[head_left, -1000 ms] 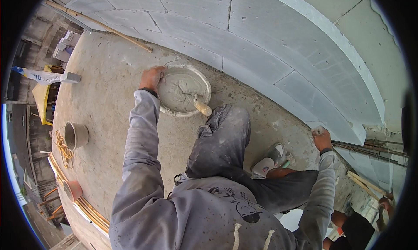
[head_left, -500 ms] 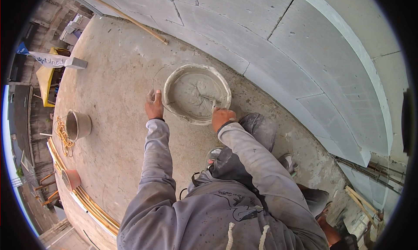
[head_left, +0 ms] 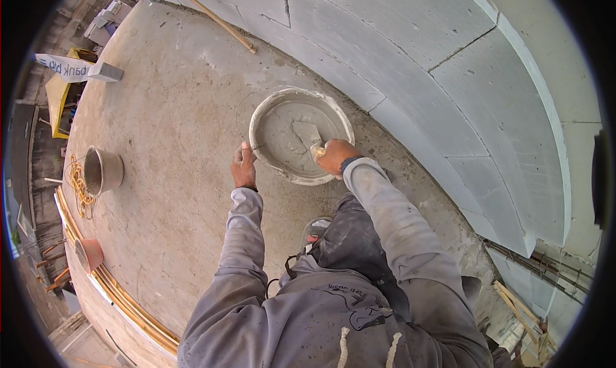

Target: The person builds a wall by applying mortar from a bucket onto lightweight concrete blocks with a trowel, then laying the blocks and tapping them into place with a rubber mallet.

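Note:
A round bucket caked with mortar stands on the floor in front of me. Wet grey mortar fills part of it. My left hand is closed at the bucket's left rim, thumb up; its fingertips are partly hidden. In my right hand is the handle of a trowel, gripped over the bucket's right side. The trowel's blade is coated with mortar and lies at the mortar's surface. A thin wire handle arcs out beyond the bucket's left side.
A pale block wall curves along the right. A bamboo pole leans at the far end. To the left stand another bucket, a coil of yellow rope, a reddish bucket and long poles along the floor's edge.
My right hand has moved up and rightward with the trowel, and more of the blade shows. My left hand stays by the rim. The whole view has shifted slightly.

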Demonstrator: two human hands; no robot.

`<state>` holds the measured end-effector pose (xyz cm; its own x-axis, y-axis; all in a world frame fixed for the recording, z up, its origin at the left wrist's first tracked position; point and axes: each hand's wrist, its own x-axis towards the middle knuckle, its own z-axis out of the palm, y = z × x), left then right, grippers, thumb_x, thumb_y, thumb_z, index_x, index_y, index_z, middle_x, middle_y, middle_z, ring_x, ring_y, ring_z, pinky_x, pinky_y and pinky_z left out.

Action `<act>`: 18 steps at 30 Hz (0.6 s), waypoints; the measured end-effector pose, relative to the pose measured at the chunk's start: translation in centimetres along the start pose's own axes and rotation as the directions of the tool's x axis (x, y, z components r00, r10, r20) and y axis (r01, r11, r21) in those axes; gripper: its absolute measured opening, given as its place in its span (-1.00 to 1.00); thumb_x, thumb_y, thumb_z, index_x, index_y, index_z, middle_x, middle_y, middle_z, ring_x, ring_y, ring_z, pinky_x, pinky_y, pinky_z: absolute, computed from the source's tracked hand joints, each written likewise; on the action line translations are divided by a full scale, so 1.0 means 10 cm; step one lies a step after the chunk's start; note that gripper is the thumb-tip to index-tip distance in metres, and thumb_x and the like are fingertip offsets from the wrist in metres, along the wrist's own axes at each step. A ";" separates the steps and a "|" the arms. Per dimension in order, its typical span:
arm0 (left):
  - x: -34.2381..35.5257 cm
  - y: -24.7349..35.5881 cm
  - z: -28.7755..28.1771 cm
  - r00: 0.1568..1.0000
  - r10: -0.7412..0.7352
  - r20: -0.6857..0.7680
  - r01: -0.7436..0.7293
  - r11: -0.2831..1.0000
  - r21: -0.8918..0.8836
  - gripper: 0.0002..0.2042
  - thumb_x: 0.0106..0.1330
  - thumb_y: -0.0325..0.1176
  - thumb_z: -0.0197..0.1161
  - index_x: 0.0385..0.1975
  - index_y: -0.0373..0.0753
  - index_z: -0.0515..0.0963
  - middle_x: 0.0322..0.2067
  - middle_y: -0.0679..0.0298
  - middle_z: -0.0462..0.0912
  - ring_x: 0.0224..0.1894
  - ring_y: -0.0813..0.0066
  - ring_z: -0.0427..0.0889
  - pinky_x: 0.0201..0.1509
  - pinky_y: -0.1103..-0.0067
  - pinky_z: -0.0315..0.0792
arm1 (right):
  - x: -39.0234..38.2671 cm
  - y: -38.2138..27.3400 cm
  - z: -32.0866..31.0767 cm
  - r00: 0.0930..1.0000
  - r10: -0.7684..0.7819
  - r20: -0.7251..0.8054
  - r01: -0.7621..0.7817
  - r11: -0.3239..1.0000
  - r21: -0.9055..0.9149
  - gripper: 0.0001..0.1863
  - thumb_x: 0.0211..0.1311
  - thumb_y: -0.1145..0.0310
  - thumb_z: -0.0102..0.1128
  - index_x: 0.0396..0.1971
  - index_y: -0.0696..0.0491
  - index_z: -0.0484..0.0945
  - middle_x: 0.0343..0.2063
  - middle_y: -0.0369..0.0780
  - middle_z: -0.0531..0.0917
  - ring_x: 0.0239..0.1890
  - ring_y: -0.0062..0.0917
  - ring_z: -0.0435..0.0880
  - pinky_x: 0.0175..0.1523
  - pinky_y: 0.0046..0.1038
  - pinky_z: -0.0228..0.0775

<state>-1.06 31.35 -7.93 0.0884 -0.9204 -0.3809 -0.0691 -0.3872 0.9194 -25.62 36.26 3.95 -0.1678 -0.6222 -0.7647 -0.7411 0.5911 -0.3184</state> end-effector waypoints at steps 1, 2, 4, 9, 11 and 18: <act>-0.01 -0.03 -0.03 1.000 0.002 0.001 -0.002 1.000 0.008 -0.35 0.29 0.08 0.02 0.04 -0.51 0.33 -0.05 -0.01 0.46 0.01 0.25 0.47 0.04 0.48 0.38 | 0.18 0.00 0.25 1.000 -0.002 0.002 0.002 1.000 0.008 -0.57 -0.02 0.21 0.07 -0.18 0.19 0.54 -0.17 0.02 0.59 -0.08 -0.21 0.57 0.02 -0.32 0.39; -0.01 -0.07 -0.08 1.000 0.005 -0.014 -0.005 1.000 -0.025 -0.33 0.28 0.09 0.03 0.04 -0.52 0.32 -0.04 -0.04 0.45 0.02 0.23 0.46 0.06 0.47 0.36 | 0.32 -0.01 0.50 1.000 -0.006 0.002 0.006 0.997 0.083 -0.57 -0.03 0.22 0.06 -0.20 0.20 0.55 -0.16 0.03 0.58 -0.07 -0.20 0.57 0.02 -0.32 0.39; -0.02 -0.05 -0.09 1.000 0.005 -0.015 -0.006 0.998 -0.063 -0.32 0.27 0.10 0.03 0.05 -0.52 0.31 -0.04 -0.06 0.44 0.03 0.21 0.46 0.08 0.47 0.34 | 0.30 -0.05 0.54 1.000 0.003 -0.004 -0.002 0.987 0.161 -0.58 -0.03 0.24 0.05 -0.21 0.21 0.55 -0.14 0.04 0.57 -0.06 -0.19 0.56 0.03 -0.33 0.39; 0.15 0.06 -0.37 0.987 0.035 -0.155 -0.031 0.999 0.027 -0.28 0.23 0.14 0.07 0.05 -0.53 0.30 -0.01 -0.07 0.43 0.05 0.18 0.43 0.15 0.44 0.27 | -0.33 -0.13 -0.10 0.999 -0.024 0.044 0.021 0.998 0.067 -0.60 -0.05 0.23 0.05 -0.28 0.22 0.57 -0.23 0.04 0.60 -0.13 -0.20 0.59 -0.02 -0.32 0.41; 0.24 0.15 -0.44 0.980 0.070 -0.189 -0.062 0.997 0.044 -0.28 0.23 0.14 0.07 0.05 -0.53 0.31 -0.02 -0.07 0.44 0.05 0.19 0.44 0.14 0.45 0.28 | -0.60 0.02 -0.31 0.982 -0.170 -0.078 0.163 0.983 -0.084 -0.58 -0.03 0.17 0.07 -0.29 0.23 0.56 -0.32 0.02 0.63 -0.22 -0.18 0.61 -0.07 -0.30 0.42; 0.26 0.67 -0.50 0.917 0.226 -0.330 -0.245 0.969 -0.016 -0.43 0.29 0.07 0.03 -0.09 -0.45 0.44 -0.18 0.13 0.52 -0.06 0.33 0.48 0.06 0.50 0.31 | -1.32 0.72 -0.61 0.966 -0.251 0.054 0.156 0.742 0.652 -0.49 0.04 0.03 0.23 -0.15 0.14 0.47 -0.59 -0.25 0.53 -0.72 -0.59 0.48 -0.52 -0.56 0.38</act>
<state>3.63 26.62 -2.33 0.3929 -0.9131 -0.1090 -0.0726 -0.1490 0.9862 -32.72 45.64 15.14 0.0588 -0.7221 -0.6893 -0.1526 0.6758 -0.7211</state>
